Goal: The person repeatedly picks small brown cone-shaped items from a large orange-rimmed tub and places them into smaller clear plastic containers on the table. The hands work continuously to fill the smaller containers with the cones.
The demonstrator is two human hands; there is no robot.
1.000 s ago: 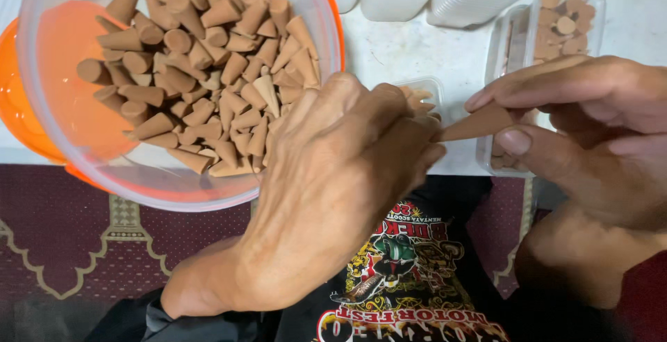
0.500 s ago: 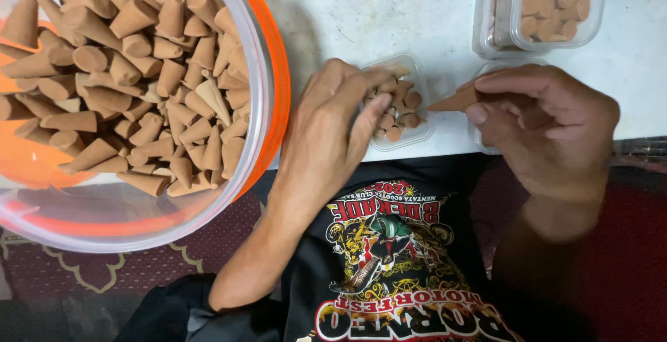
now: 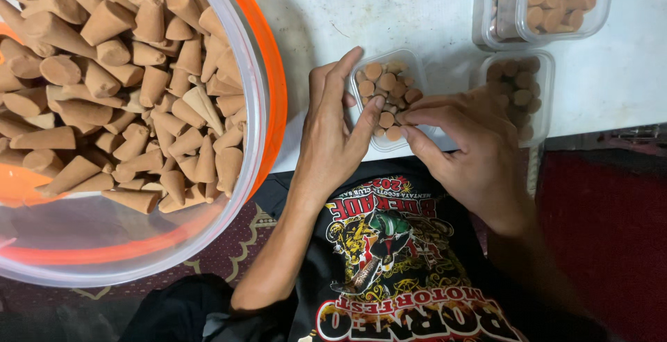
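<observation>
A small clear plastic tub (image 3: 390,99) of brown incense cones sits at the white tabletop's (image 3: 417,15) near edge. The left hand (image 3: 333,134) braces its side with loosely spread fingers; the right hand's (image 3: 465,140) fingers pinch a cone (image 3: 393,133) at the rim. The cones look light, dry and crumbly, best gripped by their sides. A large cone-filled bowl (image 3: 267,99) is left; two filled tubs (image 3: 517,81) stand right.
</observation>
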